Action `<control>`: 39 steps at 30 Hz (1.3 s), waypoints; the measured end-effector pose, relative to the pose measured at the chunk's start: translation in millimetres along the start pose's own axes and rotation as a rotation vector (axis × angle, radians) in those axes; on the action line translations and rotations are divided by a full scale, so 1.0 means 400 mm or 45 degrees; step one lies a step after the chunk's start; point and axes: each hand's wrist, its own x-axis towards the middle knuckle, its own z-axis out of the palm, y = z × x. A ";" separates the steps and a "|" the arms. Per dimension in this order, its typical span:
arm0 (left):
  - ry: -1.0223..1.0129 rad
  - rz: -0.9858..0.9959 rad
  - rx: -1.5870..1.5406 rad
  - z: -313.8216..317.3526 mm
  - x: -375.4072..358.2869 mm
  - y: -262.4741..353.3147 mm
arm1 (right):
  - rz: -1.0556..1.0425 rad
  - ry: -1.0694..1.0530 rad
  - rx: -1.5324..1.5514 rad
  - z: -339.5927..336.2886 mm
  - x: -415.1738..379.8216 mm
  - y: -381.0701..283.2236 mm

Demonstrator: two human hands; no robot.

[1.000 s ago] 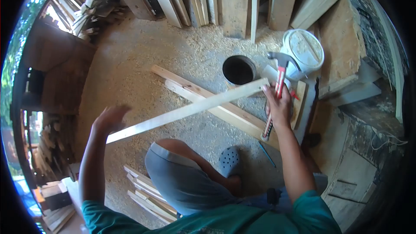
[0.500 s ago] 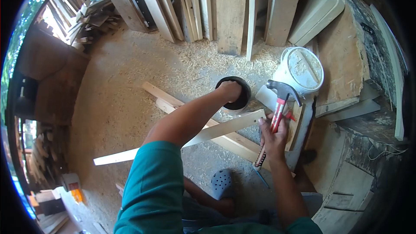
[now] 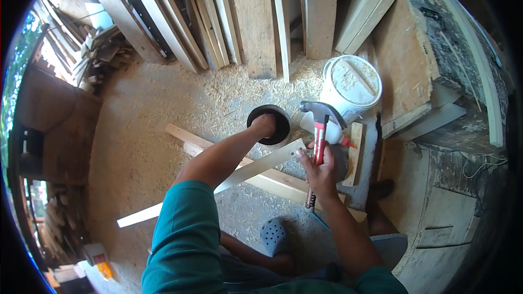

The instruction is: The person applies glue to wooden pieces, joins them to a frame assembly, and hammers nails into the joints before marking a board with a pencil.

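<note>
My left hand reaches down inside a round dark-lined container; its fingers are hidden in there. In my right hand is a claw hammer with a red and white handle, head up. The same hand pinches the near end of a long, thin, pale strip, which has small holes at that end. The strip runs left beneath my left forearm. Behind the hammer lies a white bottle with a red tip, partly covered.
A long wooden board lies across the shavings-strewn floor. A lidded white bucket stands at the back right, near a short wood block. Several planks lean along the back. A shoe shows below.
The view has shifted, so the container, bucket and hammer appear further left. My left hand stays in the container, and my right hand still holds the hammer and strip.
</note>
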 end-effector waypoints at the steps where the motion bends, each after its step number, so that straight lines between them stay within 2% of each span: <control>1: 0.017 0.007 0.008 -0.015 -0.010 0.004 | -0.014 -0.005 -0.019 -0.002 0.001 0.001; 5: -0.047 -0.092 0.050 -0.097 -0.064 0.016 | -0.059 0.027 -0.027 0.001 0.003 0.017; 6: 0.007 -0.010 0.112 -0.106 -0.074 0.009 | -0.066 0.032 -0.044 0.002 0.005 0.018; 9: -0.129 0.048 -0.142 -0.160 -0.107 -0.018 | -0.088 0.050 -0.045 0.014 0.016 0.015; 10: -0.214 0.044 -0.417 -0.182 -0.129 -0.026 | -0.049 0.040 -0.042 0.016 0.018 0.010; 13: -0.255 -0.029 -0.771 -0.250 -0.221 -0.039 | -0.127 0.048 -0.055 0.024 0.032 0.031; 17: -0.111 0.042 -1.084 -0.267 -0.300 -0.064 | -0.123 0.053 -0.058 0.034 0.048 0.042; 21: 0.116 0.138 -1.097 -0.268 -0.309 -0.053 | -0.184 0.080 -0.130 0.044 0.059 0.040; 26: 0.522 0.259 -1.076 -0.305 -0.350 -0.036 | -0.148 0.087 -0.183 0.038 0.061 0.046; 29: 0.617 0.450 -1.451 -0.334 -0.428 -0.007 | -0.128 0.083 -0.181 0.034 0.058 0.040; 30: 0.599 0.440 -1.352 -0.335 -0.439 -0.009 | -0.125 0.080 -0.180 0.036 0.058 0.038; 33: 0.705 0.545 -1.757 -0.298 -0.459 0.071 | -0.172 0.094 -0.171 0.046 0.081 0.071; 34: 0.647 0.621 -1.864 -0.284 -0.466 0.099 | -0.167 0.117 -0.231 0.049 0.082 0.066; 35: 0.609 0.832 -1.992 -0.247 -0.434 0.112 | -0.183 0.138 -0.200 0.050 0.082 0.060; 37: 0.634 0.780 -1.979 -0.200 -0.424 0.147 | -0.213 0.187 -0.143 0.044 0.079 0.054; 39: 0.748 0.747 -1.876 -0.174 -0.408 0.155 | -0.415 0.262 -0.406 0.002 0.077 0.056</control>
